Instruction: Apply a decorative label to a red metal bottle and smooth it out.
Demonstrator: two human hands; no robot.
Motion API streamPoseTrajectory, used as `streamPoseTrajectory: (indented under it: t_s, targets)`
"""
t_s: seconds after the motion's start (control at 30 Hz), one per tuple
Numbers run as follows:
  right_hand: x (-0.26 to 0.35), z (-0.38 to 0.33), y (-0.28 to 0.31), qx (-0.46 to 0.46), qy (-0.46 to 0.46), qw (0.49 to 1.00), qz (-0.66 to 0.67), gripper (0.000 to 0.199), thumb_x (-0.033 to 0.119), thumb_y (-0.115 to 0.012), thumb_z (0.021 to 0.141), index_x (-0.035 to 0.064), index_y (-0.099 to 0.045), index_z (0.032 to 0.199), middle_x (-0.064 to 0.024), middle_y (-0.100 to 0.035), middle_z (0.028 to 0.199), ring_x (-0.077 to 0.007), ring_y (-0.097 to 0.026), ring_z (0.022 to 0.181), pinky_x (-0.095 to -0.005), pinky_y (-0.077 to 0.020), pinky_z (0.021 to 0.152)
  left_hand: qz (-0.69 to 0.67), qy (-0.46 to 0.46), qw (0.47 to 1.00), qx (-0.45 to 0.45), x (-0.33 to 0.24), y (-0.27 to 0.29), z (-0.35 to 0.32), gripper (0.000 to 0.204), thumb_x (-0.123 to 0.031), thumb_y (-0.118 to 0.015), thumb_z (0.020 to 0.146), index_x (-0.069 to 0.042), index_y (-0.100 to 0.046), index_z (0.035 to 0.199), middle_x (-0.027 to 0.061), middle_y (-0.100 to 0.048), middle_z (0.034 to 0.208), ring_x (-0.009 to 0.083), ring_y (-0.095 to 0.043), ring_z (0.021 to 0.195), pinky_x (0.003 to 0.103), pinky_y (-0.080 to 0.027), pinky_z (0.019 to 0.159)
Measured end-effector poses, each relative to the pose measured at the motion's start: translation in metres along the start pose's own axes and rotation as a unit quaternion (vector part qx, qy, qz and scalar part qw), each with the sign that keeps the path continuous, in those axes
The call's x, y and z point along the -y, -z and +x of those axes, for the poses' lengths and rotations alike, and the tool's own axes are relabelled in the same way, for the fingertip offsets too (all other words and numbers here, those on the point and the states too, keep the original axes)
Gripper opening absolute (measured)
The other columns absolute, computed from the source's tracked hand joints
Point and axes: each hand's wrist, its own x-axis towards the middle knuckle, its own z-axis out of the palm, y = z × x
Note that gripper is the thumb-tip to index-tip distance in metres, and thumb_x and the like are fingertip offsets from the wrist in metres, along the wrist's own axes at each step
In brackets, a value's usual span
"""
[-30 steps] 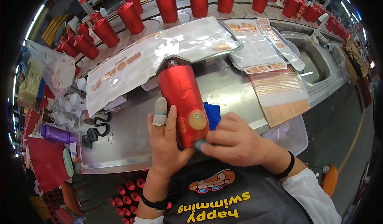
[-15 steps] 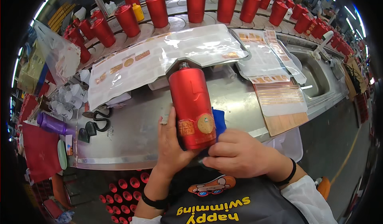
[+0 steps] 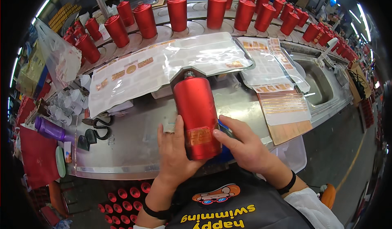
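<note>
A red bottle [image 3: 195, 110] with a dark neck leans toward me over the metal bench, its neck resting in a notched grey holder [image 3: 177, 74]. A rectangular gold label [image 3: 200, 136] faces up near its base. My left hand [image 3: 174, 157] is wrapped round the lower left side of the bottle, a pale band on one finger. My right hand [image 3: 245, 145] grips the lower right side, its thumb at the label's edge and its forefinger along the bottle. A blue cloth [image 3: 225, 153] shows partly behind the bottle and right hand.
Red bottles [image 3: 177, 14] line the curved conveyor beyond. Clear sheets with gold stickers [image 3: 134, 82] lie across the bench, more on a wooden board [image 3: 286, 131] at right. Scissors [image 3: 102, 125] and a purple bottle [image 3: 50, 129] are at left; a sink [image 3: 320, 82] is at right.
The bottle has turned about its length: the round gold label is out of sight and the rectangular one faces me. My right hand has moved from the base up to its side. Conveyor bottles have shifted.
</note>
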Motion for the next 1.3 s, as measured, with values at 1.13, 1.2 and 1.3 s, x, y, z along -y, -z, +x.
streamPoseTrajectory:
  t_s: [1.13,1.2,1.3]
  targets:
    - [0.001,0.022,-0.03,0.004,-0.235,0.963,0.132,0.08,0.038,-0.063,0.088,-0.011,-0.027,0.14,-0.0288,-0.043,0.134,-0.0413,-0.043,0.118,-0.0457,-0.0339,0.102,-0.425,0.155,0.891,-0.024,0.006,-0.016,0.013,0.077,-0.032,-0.063,0.09,0.005,-0.022,0.144,0.0192,-0.034,0.141,0.027,-0.035,0.131,0.038,-0.026,0.11]
    - [0.001,0.021,-0.03,0.0,-0.232,0.964,0.131,0.08,0.038,-0.062,0.088,-0.011,-0.027,0.14,-0.029,-0.043,0.134,-0.0415,-0.043,0.119,-0.0457,-0.0336,0.102,-0.45,0.154,0.879,-0.018,0.008,-0.014,0.012,0.076,-0.031,-0.062,0.09,0.004,-0.022,0.145,0.0187,-0.034,0.141,0.0268,-0.036,0.131,0.038,-0.026,0.11]
    - [-0.002,0.019,-0.032,-0.002,-0.229,0.965,0.132,0.08,0.039,-0.062,0.088,-0.0111,-0.027,0.14,-0.0292,-0.042,0.136,-0.0418,-0.042,0.121,-0.0456,-0.0328,0.104,-0.457,0.147,0.877,-0.015,0.008,-0.013,0.012,0.075,-0.029,-0.061,0.091,0.004,-0.022,0.145,0.0185,-0.034,0.141,0.0268,-0.036,0.131,0.038,-0.026,0.11]
